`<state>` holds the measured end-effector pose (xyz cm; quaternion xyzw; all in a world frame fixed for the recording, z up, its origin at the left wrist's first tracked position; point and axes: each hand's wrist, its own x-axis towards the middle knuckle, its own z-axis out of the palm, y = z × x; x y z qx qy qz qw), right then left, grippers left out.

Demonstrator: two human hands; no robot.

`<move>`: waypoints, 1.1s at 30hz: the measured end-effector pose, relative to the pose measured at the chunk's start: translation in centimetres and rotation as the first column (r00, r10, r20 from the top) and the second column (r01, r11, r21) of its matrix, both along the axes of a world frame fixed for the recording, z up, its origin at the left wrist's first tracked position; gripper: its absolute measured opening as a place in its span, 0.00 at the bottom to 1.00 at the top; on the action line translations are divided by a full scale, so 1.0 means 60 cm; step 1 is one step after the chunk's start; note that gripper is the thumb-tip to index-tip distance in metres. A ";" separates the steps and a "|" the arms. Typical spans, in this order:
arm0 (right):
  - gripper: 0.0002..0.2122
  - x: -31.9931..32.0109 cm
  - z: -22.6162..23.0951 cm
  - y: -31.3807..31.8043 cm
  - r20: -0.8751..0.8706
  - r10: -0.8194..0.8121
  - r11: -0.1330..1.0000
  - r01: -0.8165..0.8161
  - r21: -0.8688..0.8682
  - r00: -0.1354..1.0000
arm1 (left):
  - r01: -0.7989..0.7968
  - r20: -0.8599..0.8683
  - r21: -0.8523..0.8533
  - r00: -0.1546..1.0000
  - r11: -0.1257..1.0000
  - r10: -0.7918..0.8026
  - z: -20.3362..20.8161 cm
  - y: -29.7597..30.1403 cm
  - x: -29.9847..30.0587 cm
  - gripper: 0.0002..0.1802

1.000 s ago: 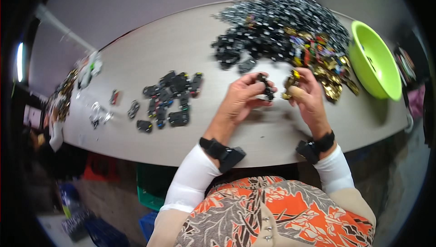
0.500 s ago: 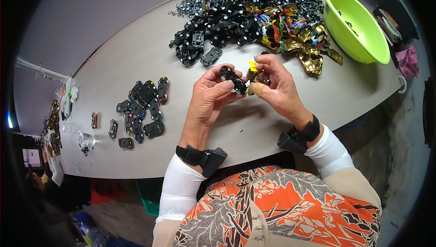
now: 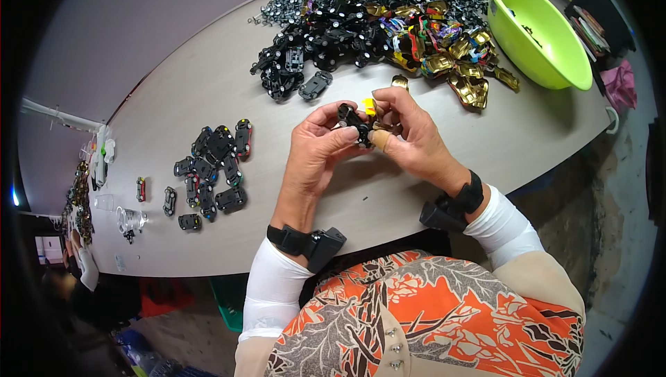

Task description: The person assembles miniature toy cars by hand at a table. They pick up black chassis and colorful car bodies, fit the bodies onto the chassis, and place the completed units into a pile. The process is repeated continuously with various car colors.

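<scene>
Over the grey table (image 3: 146, 127), the left hand (image 3: 312, 142) is clamping its fingers on a black toy-car chassis (image 3: 351, 116) at centre, the right hand (image 3: 416, 138) is pinching a yellow-and-gold toy-car shell (image 3: 370, 107) just beside it, upturned toy cars (image 3: 220, 142) are lying toward nine o'clock, and a chassis heap (image 3: 340, 37) toward twelve.

Black toy-car chassis (image 3: 349, 115), wheels on, tilted, pinched in left hand (image 3: 313, 147). Yellow-and-gold car shell (image 3: 370, 107), mostly covered, held in right hand (image 3: 415, 135) right up beside chassis; can't tell whether joined.
</scene>
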<state>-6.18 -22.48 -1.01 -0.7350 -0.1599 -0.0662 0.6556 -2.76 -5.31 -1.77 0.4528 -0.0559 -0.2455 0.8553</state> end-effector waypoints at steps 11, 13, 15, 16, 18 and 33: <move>0.17 0.005 0.006 -0.002 0.119 0.032 0.984 -0.011 -0.176 0.992 | -0.002 0.102 0.085 0.995 0.996 -0.007 -0.007 -0.001 -0.002 0.20; 0.16 0.005 0.010 -0.005 0.093 0.048 0.979 -0.029 -0.200 0.994 | -0.001 0.085 0.086 0.996 0.996 -0.006 -0.004 -0.003 -0.004 0.20; 0.14 0.005 0.016 -0.008 0.061 0.055 0.974 -0.040 -0.223 0.997 | -0.003 0.081 0.088 0.997 0.996 -0.004 -0.004 -0.006 -0.006 0.20; 0.14 0.005 0.019 -0.009 0.044 0.058 0.971 -0.046 -0.233 0.997 | -0.007 0.085 0.092 0.996 0.996 -0.001 -0.004 -0.006 -0.007 0.19; 0.13 0.006 0.020 -0.012 0.057 0.070 0.963 -0.053 -0.266 0.996 | -0.009 0.090 0.100 0.996 0.995 0.000 -0.004 -0.007 -0.008 0.19; 0.11 0.004 0.010 -0.012 0.167 -0.013 0.953 0.063 -0.295 0.986 | 0.067 0.089 0.152 0.993 0.986 -0.081 -0.009 -0.017 -0.012 0.20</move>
